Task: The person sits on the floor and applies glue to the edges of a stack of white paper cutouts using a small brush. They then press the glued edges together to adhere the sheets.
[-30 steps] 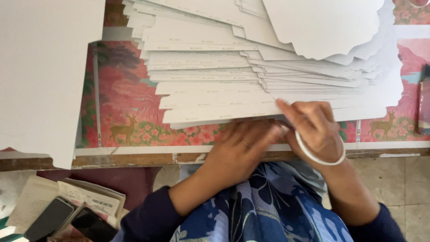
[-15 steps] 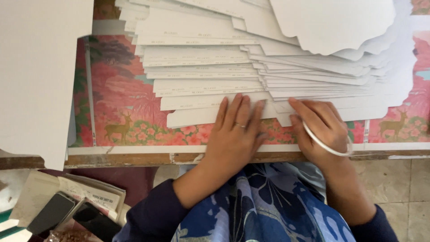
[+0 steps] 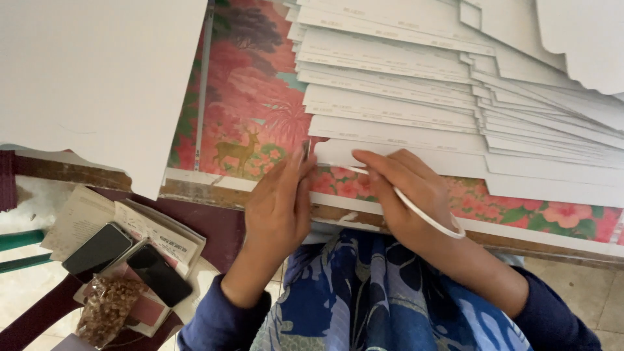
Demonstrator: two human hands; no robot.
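A fan of overlapping white card sheets [image 3: 403, 84] lies on a floral tablecloth [image 3: 250, 123] with a deer print. My left hand [image 3: 279, 205] stands on edge at the left end of the nearest sheet [image 3: 455, 162], fingers together, pinching that end. My right hand [image 3: 400, 188] lies on the same sheet's near edge, fingertips curled over it. A thin white ring [image 3: 426, 218] loops around my right hand near the wrist. My dark blue sleeves and blue patterned clothing fill the bottom of the view.
A large white sheet [image 3: 97, 78] overhangs the table's wooden edge [image 3: 84, 174] at left. Below it, a low seat carries papers [image 3: 84, 214], two dark phones [image 3: 97, 248] [image 3: 159, 274] and a clear bag of brown bits [image 3: 107, 311]. Tiled floor shows at bottom right.
Both hands have slid left along the nearest sheet. My left hand, which lay flat on the sheets, has turned on edge at the sheet's left end.
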